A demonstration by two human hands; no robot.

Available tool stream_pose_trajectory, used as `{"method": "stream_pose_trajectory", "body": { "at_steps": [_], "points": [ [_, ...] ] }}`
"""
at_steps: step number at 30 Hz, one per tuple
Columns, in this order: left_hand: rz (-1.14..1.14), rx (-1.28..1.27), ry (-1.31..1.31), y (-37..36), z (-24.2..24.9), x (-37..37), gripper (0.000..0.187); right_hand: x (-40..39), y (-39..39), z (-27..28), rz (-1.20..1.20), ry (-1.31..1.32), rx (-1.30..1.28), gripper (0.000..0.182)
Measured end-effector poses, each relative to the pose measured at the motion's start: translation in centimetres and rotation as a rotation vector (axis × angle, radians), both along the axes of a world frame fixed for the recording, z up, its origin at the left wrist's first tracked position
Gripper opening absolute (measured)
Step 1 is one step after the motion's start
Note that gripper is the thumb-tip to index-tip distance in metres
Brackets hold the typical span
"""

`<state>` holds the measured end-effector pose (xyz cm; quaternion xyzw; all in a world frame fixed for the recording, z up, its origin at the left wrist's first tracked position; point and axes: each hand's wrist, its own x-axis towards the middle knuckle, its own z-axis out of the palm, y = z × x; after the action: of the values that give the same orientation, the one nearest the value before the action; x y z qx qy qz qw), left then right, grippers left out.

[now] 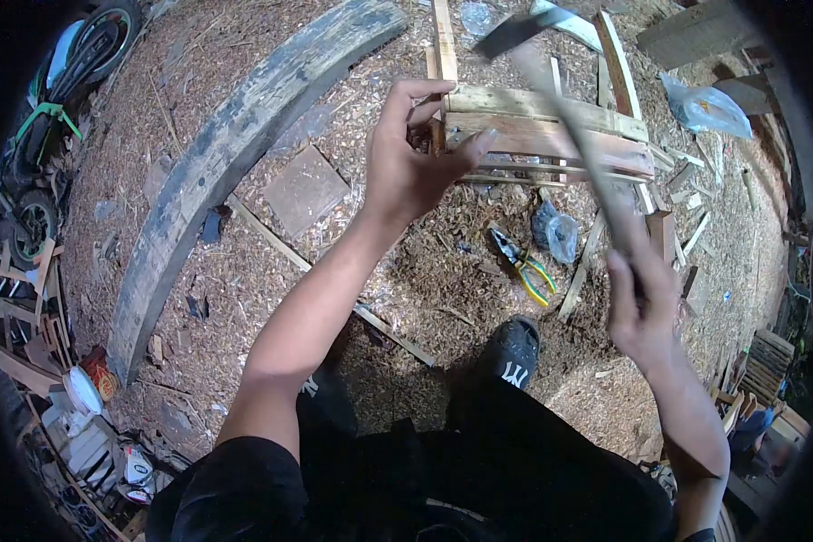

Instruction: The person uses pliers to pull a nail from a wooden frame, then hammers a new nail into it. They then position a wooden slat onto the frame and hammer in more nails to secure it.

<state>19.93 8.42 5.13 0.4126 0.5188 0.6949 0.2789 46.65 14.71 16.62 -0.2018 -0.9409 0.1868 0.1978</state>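
My right hand (643, 303) is wrapped round the handle of a hammer (574, 126), which is raised and smeared by motion. Its dark head points to the upper left, above the far side of a wooden slat frame (551, 135). At the left end of that frame, my left hand (414, 149) curls its fingers round the corner where the slats meet an upright piece. The thumb stretches along the near side of the slats. Whether a nail sits between those fingers cannot be seen.
Pliers with yellow-green handles (526, 264) lie on the chip-covered ground, beside a clear plastic bag (556, 233). A long curved beam (235, 144) lies to the left, near a square board (305, 191). A motorbike (72, 72) stands at the far left. Another plastic bag (706, 108) lies at right.
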Motion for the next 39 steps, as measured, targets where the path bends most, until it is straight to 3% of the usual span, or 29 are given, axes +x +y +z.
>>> {"method": "stream_pose_trajectory", "body": {
  "at_steps": [2, 3, 5, 8, 10, 12, 14, 16, 18, 19, 22, 24, 26, 27, 28, 30, 33, 34, 36, 39],
  "points": [
    [-0.09, 0.088, -0.151, -0.1, -0.7, -0.1, 0.059, -0.2, -1.1, 0.9, -0.144, -0.239, -0.289, 0.053],
    [-0.094, 0.092, -0.148, 0.2, -0.5, -0.1, 0.059, -0.1, -0.9, 0.8, -0.147, -0.235, -0.286, 0.053],
    [-0.012, 0.013, -0.029, 0.3, -0.1, -0.1, 0.058, 0.1, -0.6, 0.2, -0.092, 0.021, -0.12, 0.051],
    [-0.009, -0.033, -0.04, 0.0, 0.6, 0.0, 0.058, 0.9, -0.8, -0.4, -0.137, 0.051, -0.076, 0.054],
    [-0.022, 0.008, -0.041, 0.0, 0.0, -0.1, 0.058, -0.4, -1.0, 1.3, -0.133, -0.316, -0.229, 0.055],
    [-0.043, 0.051, -0.04, 0.3, 0.0, 0.0, 0.058, -0.2, -1.0, 0.8, -0.124, -0.273, -0.175, 0.055],
    [-0.002, -0.012, -0.028, 0.2, 0.4, 0.1, 0.058, 0.2, -0.8, -0.1, -0.094, 0.065, -0.118, 0.056],
    [0.015, -0.021, -0.013, 0.0, 0.4, 0.1, 0.058, 0.5, -1.4, 0.4, -0.213, 0.007, -0.197, 0.058],
    [0.013, -0.008, 0.128, 0.2, -0.1, -0.3, 0.058, -0.3, -0.9, -0.1, -0.079, -0.065, -0.143, 0.059],
    [-0.021, 0.044, -0.164, 0.2, 0.3, 0.4, 0.058, -0.8, -1.5, 1.2, -0.177, -0.223, -0.288, 0.059],
    [0.028, 0.032, 0.071, 0.4, 0.6, -0.1, 0.056, 0.2, -0.8, 0.2, -0.122, -0.011, -0.226, 0.058],
    [0.023, -0.053, 0.026, -0.1, 0.4, 0.0, 0.057, 1.0, -1.2, 0.1, -0.155, 0.073, -0.144, 0.056],
    [0.047, -0.054, 0.074, 0.3, -0.1, -0.1, 0.06, 0.3, -0.7, -0.8, -0.038, 0.069, -0.039, 0.054],
    [0.048, -0.05, 0.074, 0.2, 0.0, 0.0, 0.06, -0.2, -1.2, 0.4, -0.115, -0.195, -0.223, 0.055],
    [-0.012, -0.02, -0.066, 0.1, 0.2, 0.1, 0.061, -0.4, -1.4, 1.0, -0.18, -0.248, -0.335, 0.055],
    [-0.078, 0.011, -0.199, 0.3, 0.5, 0.0, 0.062, -0.2, -1.4, 1.2, -0.187, -0.128, -0.351, 0.054],
    [0.048, -0.049, 0.132, 0.2, 0.2, -0.2, 0.055, 0.2, -1.1, 0.2, -0.133, 0.108, -0.017, 0.053],
    [0.052, -0.049, 0.129, 0.1, 0.1, 0.0, 0.055, -0.1, -1.1, 0.0, -0.129, 0.106, -0.017, 0.053],
    [-0.069, 0.067, -0.186, 0.1, 0.2, 0.4, 0.056, -0.2, -1.2, -0.1, -0.113, -0.166, -0.244, 0.053],
    [-0.032, 0.059, -0.093, 0.5, -0.3, 0.0, 0.057, 0.3, -1.2, 0.8, -0.163, -0.099, -0.27, 0.052]
  ]
}}
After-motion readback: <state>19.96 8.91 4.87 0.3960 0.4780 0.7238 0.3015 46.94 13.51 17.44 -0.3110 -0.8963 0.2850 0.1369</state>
